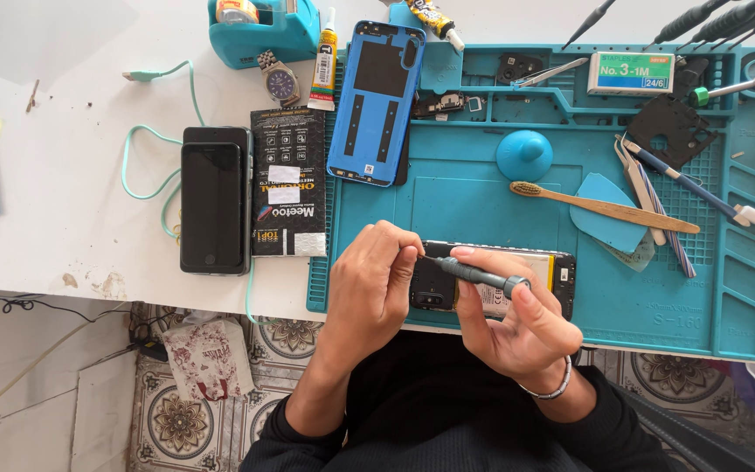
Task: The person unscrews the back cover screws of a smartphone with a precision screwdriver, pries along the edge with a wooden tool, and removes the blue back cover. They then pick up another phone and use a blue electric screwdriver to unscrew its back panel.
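Observation:
An opened phone point(552, 273) with its back removed lies on the teal repair mat point(482, 188) near the front edge. My right hand point(517, 323) holds a grey precision screwdriver point(478, 274), its tip pointing left at the phone's upper corner. Fingers of my left hand point(373, 284) grip that end of the phone and pinch at the screwdriver tip. The blue back cover point(376, 103) lies apart at the mat's upper left.
A black phone point(213, 199) and a black box point(287, 182) lie left of the mat with a green cable point(146, 149). On the mat are a bamboo toothbrush point(605, 205), suction cup point(524, 155), blue pick point(609, 214), tweezers point(644, 188), staple box point(631, 72). Tape dispenser point(264, 31), wristwatch point(280, 83), glue tube point(325, 65) behind.

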The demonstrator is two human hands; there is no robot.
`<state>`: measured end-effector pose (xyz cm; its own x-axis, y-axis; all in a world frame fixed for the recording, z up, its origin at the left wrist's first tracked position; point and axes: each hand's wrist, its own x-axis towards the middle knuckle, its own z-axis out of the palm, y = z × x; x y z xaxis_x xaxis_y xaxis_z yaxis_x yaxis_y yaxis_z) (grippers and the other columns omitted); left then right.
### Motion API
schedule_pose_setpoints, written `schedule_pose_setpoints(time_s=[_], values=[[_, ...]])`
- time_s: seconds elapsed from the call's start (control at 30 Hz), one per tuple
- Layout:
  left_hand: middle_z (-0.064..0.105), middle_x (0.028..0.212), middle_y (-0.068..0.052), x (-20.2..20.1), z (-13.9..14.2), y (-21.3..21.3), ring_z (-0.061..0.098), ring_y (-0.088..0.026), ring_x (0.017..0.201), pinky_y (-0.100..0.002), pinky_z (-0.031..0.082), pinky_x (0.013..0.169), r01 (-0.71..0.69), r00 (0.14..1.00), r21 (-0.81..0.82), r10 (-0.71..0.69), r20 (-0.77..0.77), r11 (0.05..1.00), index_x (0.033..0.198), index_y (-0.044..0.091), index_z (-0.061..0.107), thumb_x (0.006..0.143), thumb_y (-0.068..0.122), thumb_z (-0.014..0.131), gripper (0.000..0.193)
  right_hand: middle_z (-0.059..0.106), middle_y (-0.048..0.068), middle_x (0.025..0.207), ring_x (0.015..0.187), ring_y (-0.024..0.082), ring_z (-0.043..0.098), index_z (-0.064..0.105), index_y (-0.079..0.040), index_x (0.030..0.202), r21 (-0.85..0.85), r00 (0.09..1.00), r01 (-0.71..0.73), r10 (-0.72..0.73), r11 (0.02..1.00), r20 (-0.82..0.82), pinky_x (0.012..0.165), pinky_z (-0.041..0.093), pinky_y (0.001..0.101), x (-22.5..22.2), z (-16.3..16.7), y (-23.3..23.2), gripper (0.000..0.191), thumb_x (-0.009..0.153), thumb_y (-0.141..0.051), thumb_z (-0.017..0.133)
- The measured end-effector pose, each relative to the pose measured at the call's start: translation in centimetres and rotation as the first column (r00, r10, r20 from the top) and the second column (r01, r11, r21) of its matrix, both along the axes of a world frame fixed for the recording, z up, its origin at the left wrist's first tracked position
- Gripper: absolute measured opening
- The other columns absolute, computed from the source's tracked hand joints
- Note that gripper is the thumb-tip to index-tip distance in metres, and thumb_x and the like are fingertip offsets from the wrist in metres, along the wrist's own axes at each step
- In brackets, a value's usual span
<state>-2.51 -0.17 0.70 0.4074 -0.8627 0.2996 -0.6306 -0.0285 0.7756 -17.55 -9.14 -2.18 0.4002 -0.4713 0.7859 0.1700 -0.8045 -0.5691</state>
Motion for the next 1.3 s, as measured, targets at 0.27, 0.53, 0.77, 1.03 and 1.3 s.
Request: schedule_pose_setpoints(time_s=[0.27, 0.53, 0.77, 1.03, 1.3], values=[[0.058, 0.091, -0.006, -0.3, -0.3, 0.2, 0.056, -0.021, 0.079, -0.036, 0.046, 0.066, -0.060, 0.997, -0.027, 0.061, 0.041, 0.998, 0.107, 0.010, 0.075, 0.108, 0.029, 0.056, 0.027, 0.067, 0.032, 0.115, 0.100, 0.038, 0.076, 0.036, -0.008, 0.139, 0.030, 0.995, 0.036, -0.033, 0.999, -0.091, 0.080, 0.066, 0.0417, 0.1, 0.1, -0.1, 0.060, 0.093, 0.012, 0.068], [0.057, 0.085, -0.005, -0.5, -0.9, 0.4, 0.053, -0.021, 0.076, -0.035, 0.042, 0.062, -0.118, 0.988, -0.053, 0.123, 0.098, 0.992, 0.105, 0.010, 0.080, 0.107, 0.033, 0.057, 0.032, 0.070, 0.027, 0.115, 0.099, 0.037, 0.077, 0.036, -0.007, 0.135, -0.050, 0.991, 0.033, -0.040, 0.998, -0.132, 0.082, 0.064, 0.0405, 0.5, 0.2, -0.4, 0.056, 0.095, 0.009, 0.071], [0.058, 0.083, -0.005, -0.4, -1.0, 0.3, 0.054, -0.020, 0.075, -0.035, 0.041, 0.061, -0.106, 0.989, -0.073, 0.113, 0.099, 0.992, 0.105, 0.009, 0.080, 0.107, 0.034, 0.057, 0.033, 0.069, 0.027, 0.117, 0.100, 0.037, 0.077, 0.038, -0.007, 0.134, -0.049, 0.990, -0.011, 0.004, 0.999, -0.143, 0.081, 0.064, 0.0394, 0.6, 0.3, -0.6, 0.052, 0.097, 0.009, 0.070], [0.059, 0.085, -0.008, -0.1, -0.2, 0.1, 0.059, -0.023, 0.079, -0.037, 0.046, 0.068, -0.126, 0.992, -0.063, 0.124, -0.036, 0.990, 0.110, 0.007, 0.075, 0.109, 0.018, 0.048, 0.029, 0.066, 0.024, 0.128, 0.112, 0.038, 0.071, 0.053, -0.011, 0.135, 0.047, 0.961, -0.143, 0.150, 0.989, -0.230, 0.091, 0.061, 0.0418, -0.1, 1.2, -0.7, 0.049, 0.094, 0.009, 0.071], [0.065, 0.098, -0.007, 0.8, 1.7, 0.9, 0.060, -0.028, 0.090, -0.041, 0.049, 0.079, -0.191, 0.934, -0.037, 0.193, 0.300, 0.981, 0.113, 0.009, 0.072, 0.091, 0.006, 0.062, 0.024, 0.062, 0.023, 0.127, 0.114, 0.042, 0.061, 0.049, -0.015, 0.132, 0.054, 0.968, -0.097, 0.107, 0.994, -0.227, 0.097, 0.050, 0.0487, 0.0, 1.7, -0.8, 0.057, 0.086, 0.000, 0.077]])
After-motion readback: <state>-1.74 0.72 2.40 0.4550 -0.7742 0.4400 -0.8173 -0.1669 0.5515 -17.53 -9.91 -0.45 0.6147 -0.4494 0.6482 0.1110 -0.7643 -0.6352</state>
